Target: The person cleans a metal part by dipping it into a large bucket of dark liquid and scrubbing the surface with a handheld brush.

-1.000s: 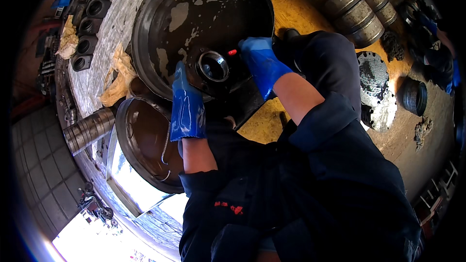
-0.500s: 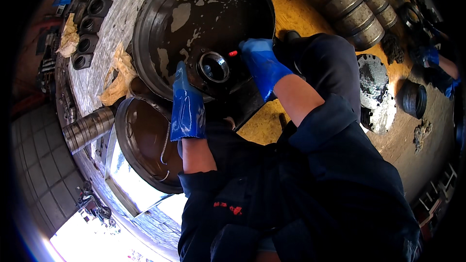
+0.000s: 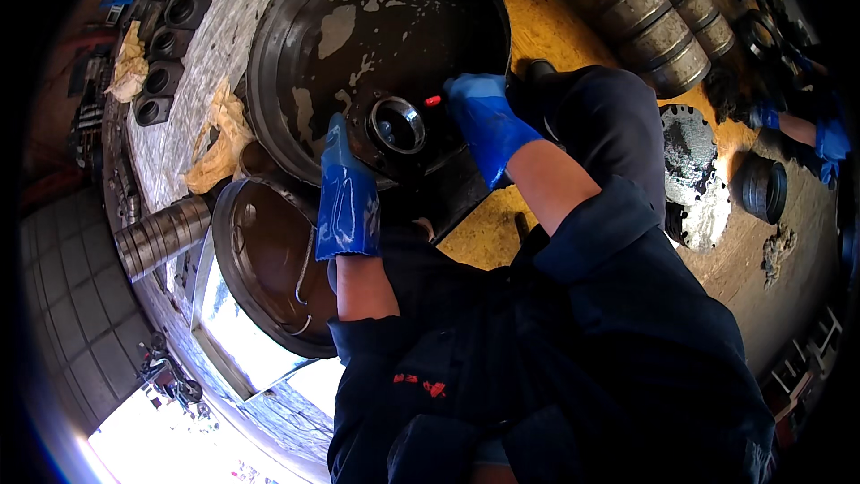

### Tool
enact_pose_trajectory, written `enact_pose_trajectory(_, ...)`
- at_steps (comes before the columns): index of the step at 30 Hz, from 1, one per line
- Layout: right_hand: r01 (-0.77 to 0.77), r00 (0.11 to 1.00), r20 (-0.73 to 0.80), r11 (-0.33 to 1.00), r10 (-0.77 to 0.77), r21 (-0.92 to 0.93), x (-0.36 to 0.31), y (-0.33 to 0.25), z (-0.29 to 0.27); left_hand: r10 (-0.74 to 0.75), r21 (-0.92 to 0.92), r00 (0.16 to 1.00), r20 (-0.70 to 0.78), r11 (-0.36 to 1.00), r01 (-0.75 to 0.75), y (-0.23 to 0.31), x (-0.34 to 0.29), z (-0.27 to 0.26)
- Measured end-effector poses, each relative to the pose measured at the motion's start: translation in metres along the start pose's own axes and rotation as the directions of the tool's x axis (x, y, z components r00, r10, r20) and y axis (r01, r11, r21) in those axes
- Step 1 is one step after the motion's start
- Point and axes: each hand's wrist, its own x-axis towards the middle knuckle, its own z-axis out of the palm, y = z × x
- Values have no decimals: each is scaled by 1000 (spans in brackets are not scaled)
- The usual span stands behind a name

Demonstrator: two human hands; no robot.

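My left hand [image 3: 345, 184], in a blue rubber glove, closes on the left side of a dark, oily metal housing, its thumb pointing up along it. A shiny round bore [image 3: 397, 125] opens in the middle of this housing. The part is tilted over a big round black basin [image 3: 269, 116] with dark liquid in it. My right hand [image 3: 484, 112], gloved the same way, is closed at the basin's right side. Just left of its fingers shows a small red piece [image 3: 434, 100]; what the fingers grip is hidden.
A second round pan [image 3: 260, 269] with brown liquid and a bent wire stands at lower left, beside a ribbed metal cylinder [image 3: 166, 235]. Stacked cylinders [image 3: 649, 22] lie at upper right. Notched discs [image 3: 690, 152] and a black ring [image 3: 763, 184] lie on the floor. Another person's gloved hand [image 3: 833, 142] shows far right.
The housing and the red piece have shifted very slightly to the right. Both my hands keep nearly the same place. At the far right, the other person's arm has moved.
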Motion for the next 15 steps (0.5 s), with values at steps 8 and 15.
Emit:
enact_pose_trajectory(8, 6, 1000, 23, 1000, -6, -1, 1, 2, 1, 188, 350, 975, 118, 911, -218, 1, -5, -5)
enact_pose_trajectory(15, 1, 999, 39, 1000, -1, -4, 0, 1, -3, 16, -124, 992, 126, 992, 0, 1, -6, 0)
